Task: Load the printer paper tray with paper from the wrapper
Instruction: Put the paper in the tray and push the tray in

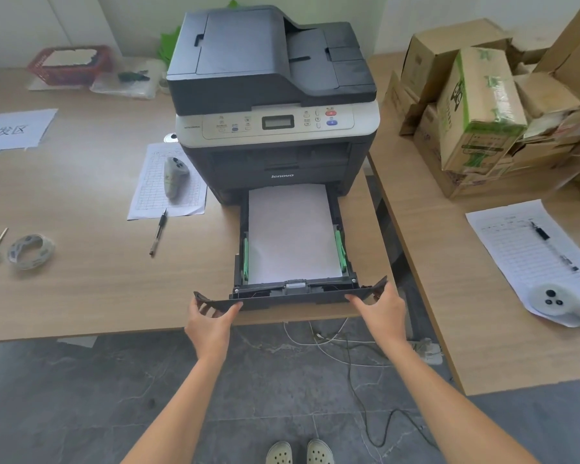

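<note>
Hands: my left hand (211, 318) and right hand (380, 304) each clasp an end of the paper tray (292, 293) front.
Tray: pulled out of the printer (272, 95), overhanging the desk (91, 279) edge.
Paper: white stack (292, 236) lies between the green guides (340, 249).
Risk: a skewed push could jam the tray or ruffle the sheets.
Wrapper: not in view.

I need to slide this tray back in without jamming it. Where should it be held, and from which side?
Hold the paper tray by the two ends of its wide front panel, coming from the front, as the left hand and right hand do. The panel overhangs both sides, and an even grip probably keeps it square to the printer.
</note>
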